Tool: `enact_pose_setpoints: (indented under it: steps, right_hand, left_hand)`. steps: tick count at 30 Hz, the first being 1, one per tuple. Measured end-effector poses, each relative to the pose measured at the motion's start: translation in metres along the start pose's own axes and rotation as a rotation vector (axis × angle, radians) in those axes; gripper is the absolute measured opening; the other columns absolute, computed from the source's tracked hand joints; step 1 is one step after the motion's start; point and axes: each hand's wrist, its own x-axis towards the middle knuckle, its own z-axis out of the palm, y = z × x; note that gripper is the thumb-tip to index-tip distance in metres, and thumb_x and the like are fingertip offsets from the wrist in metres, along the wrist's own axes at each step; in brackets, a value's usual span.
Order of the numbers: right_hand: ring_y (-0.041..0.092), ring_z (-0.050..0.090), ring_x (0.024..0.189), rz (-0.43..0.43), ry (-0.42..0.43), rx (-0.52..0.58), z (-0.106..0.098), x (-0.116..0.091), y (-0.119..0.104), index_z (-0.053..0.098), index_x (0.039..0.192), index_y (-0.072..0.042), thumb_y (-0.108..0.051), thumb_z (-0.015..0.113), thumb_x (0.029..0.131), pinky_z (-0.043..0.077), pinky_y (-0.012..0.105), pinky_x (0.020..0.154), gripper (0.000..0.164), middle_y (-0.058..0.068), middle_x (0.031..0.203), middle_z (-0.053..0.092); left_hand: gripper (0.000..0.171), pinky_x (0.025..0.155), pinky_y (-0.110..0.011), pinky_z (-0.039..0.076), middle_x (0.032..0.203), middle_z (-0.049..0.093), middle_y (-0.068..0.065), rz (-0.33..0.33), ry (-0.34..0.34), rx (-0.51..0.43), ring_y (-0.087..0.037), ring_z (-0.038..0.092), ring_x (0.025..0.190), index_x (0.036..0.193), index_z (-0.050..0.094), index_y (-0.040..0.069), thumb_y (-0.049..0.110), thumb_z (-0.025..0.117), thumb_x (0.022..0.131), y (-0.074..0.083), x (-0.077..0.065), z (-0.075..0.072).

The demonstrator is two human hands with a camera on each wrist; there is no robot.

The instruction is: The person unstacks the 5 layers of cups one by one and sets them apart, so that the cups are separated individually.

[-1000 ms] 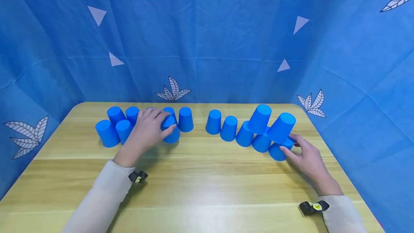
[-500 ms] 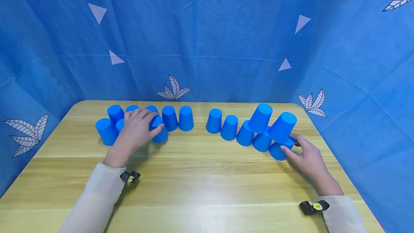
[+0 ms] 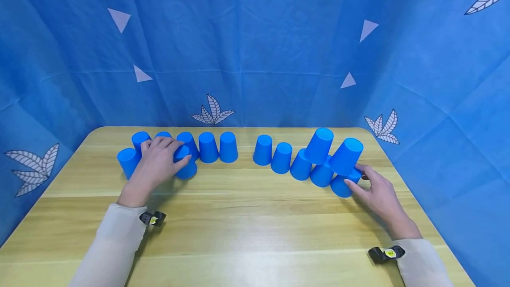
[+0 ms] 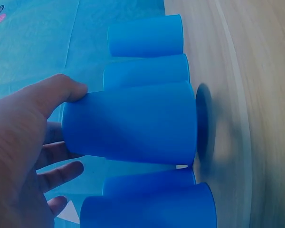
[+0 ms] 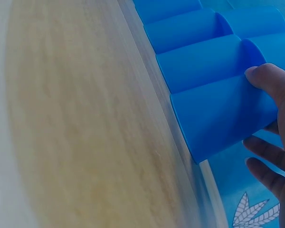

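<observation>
My left hand (image 3: 154, 163) holds an upside-down blue cup (image 4: 130, 124) between thumb and fingers, near its narrow end. Its rim stands just off the table, with a dark shadow beside it in the left wrist view. More upturned cups (image 3: 209, 149) stand right behind it. On the right, my right hand (image 3: 378, 196) grips the end cup (image 5: 218, 118) of a slanting row, thumb on the near side and fingers beyond. Two cups, one of them leaning over the right end (image 3: 347, 156), sit as a second tier on that row.
Several upturned blue cups, such as the leftmost cup (image 3: 127, 161), stand in a group at the table's left back, partly hidden by the left hand. A gap separates them from the right row's far cup (image 3: 262, 150). A blue curtain (image 3: 279, 48) hangs behind the wooden table (image 3: 247, 234).
My left hand has carried its cup leftward along the front of the back row, uncovering cups there. My right hand stays at the end cup, and the two-tier stack looks the same.
</observation>
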Motion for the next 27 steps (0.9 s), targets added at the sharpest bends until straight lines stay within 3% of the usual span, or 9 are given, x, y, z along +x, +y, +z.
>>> enact_pose_setpoints:
  steps: [12,22,27]
  right_hand:
    - [0.048,0.058,0.104,0.002,0.006,-0.003,0.001,-0.001,0.000,0.052,0.132,0.002,-0.034,0.068,0.093,0.044,0.065,0.083,0.056,0.027,0.116,0.062]
    - [0.048,0.057,0.104,0.005,0.007,0.000,0.000,0.001,-0.001,0.051,0.132,0.002,-0.034,0.068,0.093,0.044,0.065,0.084,0.056,0.028,0.115,0.062]
    - [0.048,0.058,0.104,-0.005,0.011,0.007,0.000,0.000,-0.001,0.052,0.131,0.003,-0.032,0.069,0.092,0.045,0.065,0.083,0.055,0.028,0.114,0.062]
  left_hand:
    - [0.058,0.094,-0.065,0.021,0.133,0.053,-0.024,-0.020,-0.097,0.003,-0.046,0.037,0.128,0.133,0.057,0.001,0.040,0.066,0.092,-0.009,-0.002,-0.003]
    - [0.058,0.094,-0.068,0.021,0.131,0.055,-0.023,-0.011,-0.080,-0.011,-0.047,0.037,0.127,0.131,0.059,0.002,0.044,0.065,0.092,-0.009,0.002,-0.006]
    - [0.057,0.092,-0.064,0.023,0.128,0.057,-0.021,0.015,-0.022,-0.029,-0.043,0.041,0.125,0.130,0.061,0.005,0.046,0.066,0.091,-0.004,0.000,-0.005]
